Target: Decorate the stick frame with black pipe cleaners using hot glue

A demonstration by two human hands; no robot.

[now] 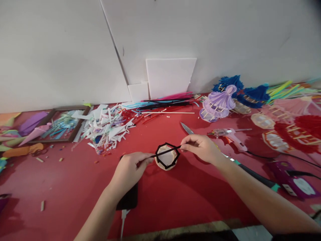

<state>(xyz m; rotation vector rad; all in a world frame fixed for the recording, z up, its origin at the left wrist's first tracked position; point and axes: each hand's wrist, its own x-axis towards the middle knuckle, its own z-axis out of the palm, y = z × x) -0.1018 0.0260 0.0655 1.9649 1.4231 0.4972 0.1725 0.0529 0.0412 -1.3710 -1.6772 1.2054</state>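
Observation:
A thin black pipe cleaner (168,151) is stretched between my two hands, running across a small round cream base (163,168). A black many-sided ring (157,147) lies over the rim of this base. My left hand (131,167) pinches the strip's left end between thumb and fingertips. At the other end my right hand (199,146) pinches it the same way, a little higher. Whether the strip touches the ring or hangs just over it, I cannot tell. Under my left hand lies a dark phone (130,198), partly covered.
A pointed blade (186,128) lies beyond my right hand, near a pink-white glue gun (235,139) with a cord. Paper scraps (109,127) and pipe cleaners (165,103) lie further back. Purple (220,102), blue and red fuzzy models stand right. A purple device (292,180) sits front right.

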